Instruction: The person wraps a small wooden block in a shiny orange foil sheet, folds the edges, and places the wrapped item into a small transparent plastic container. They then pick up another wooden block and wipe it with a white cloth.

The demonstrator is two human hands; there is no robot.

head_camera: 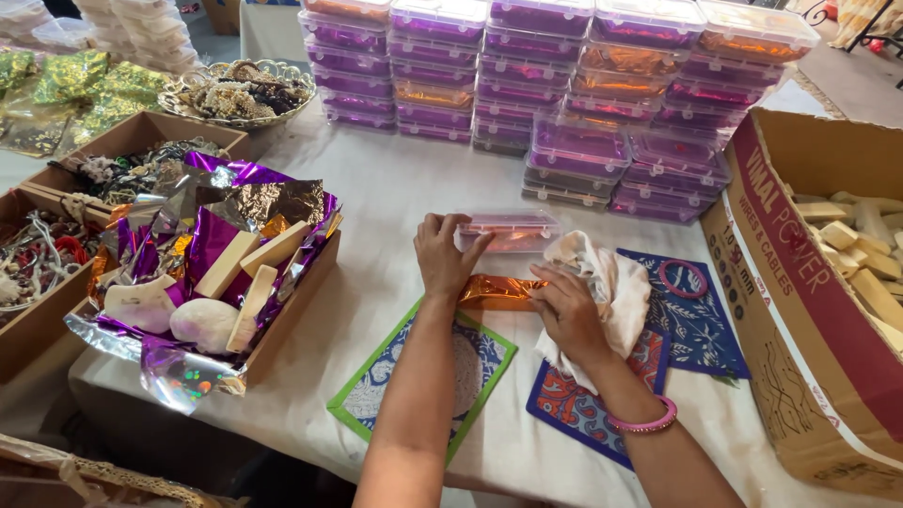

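My left hand [442, 254] rests on the near left end of a small clear plastic box [513, 230] with orange and purple foil inside, fingers curled over its edge. My right hand [569, 310] presses down on a piece of shiny orange foil [494, 292] lying on the white tablecloth, and it also touches a crumpled white cloth [607, 282] next to it. A pink bangle sits on my right wrist [644, 423].
Stacks of filled clear boxes [564, 75] stand at the back. A cardboard box [809, 310] of pale wooden blocks is on the right. On the left, a foil-lined box [207, 282] holds blocks. Patterned cards [470, 376] and a pink ring [682, 279] lie near my hands.
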